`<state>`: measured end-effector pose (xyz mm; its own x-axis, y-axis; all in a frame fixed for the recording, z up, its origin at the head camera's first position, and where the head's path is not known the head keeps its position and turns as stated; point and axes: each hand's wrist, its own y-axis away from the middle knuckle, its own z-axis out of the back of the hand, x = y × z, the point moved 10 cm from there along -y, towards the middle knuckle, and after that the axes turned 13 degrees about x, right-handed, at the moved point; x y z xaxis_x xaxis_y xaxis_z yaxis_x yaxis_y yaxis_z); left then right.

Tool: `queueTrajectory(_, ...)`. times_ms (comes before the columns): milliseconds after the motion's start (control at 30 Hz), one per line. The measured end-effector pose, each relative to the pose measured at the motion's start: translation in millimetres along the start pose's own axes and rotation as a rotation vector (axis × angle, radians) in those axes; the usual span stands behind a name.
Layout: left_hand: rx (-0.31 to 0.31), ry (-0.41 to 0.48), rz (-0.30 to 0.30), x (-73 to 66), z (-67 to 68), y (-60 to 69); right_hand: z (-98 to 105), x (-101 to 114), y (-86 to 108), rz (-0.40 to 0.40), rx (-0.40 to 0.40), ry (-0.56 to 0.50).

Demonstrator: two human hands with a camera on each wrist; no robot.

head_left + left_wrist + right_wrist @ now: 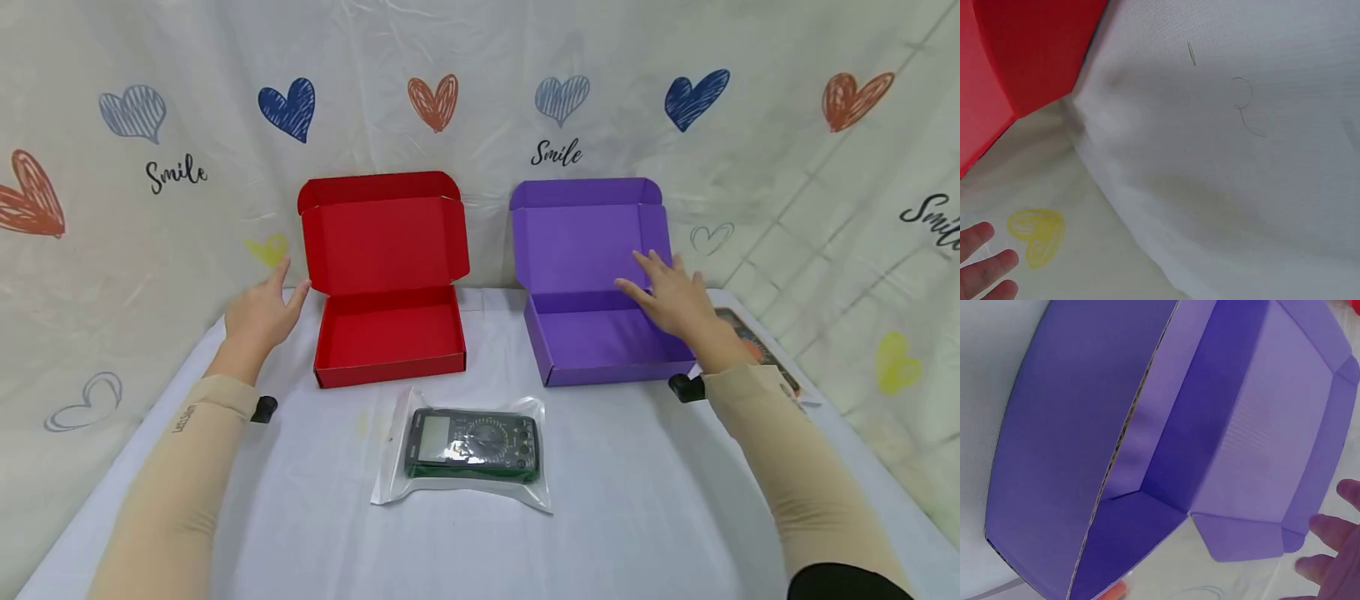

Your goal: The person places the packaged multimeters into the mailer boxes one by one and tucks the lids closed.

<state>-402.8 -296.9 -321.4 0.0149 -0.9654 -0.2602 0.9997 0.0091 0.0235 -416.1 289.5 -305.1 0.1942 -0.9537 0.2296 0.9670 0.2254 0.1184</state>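
A red cardboard box (390,333) stands with its lid raised on the left of the table. My left hand (262,312) is beside its left edge, fingers extended, holding nothing. To the right stands a purple cardboard box (600,337), lid raised too. My right hand (671,300) hovers over its right side with spread fingers, apart from the lid in the right wrist view. In front of the boxes lies a dark multimeter (476,446) inside a clear plastic bag (393,487). Both box interiors show bare cardboard.
A flat, dark-edged printed item (757,342) lies right of the purple box, partly hidden by my right arm. A white cloth (300,500) covers the table. Behind the boxes hangs a pale curtain (487,50) printed with hearts and words.
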Motion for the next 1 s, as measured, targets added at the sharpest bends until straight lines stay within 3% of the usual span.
queueTrajectory(267,0.06,0.006,-0.009,0.3,-7.8,3.5,-6,18,6.8,0.051,0.029,0.021)
queueTrajectory(467,0.079,0.015,-0.054,-5.8,-13.2,3.3,-8,32,17.2,0.085,0.009,0.029)
queueTrajectory(800,0.097,0.007,-0.131,-16.8,-22.1,8.3,-13,68,39.0,0.231,-0.056,0.001)
queueTrajectory(1000,0.101,0.004,-0.156,-17.7,-23.9,12.8,-20,90,48.9,0.302,-0.053,-0.02)
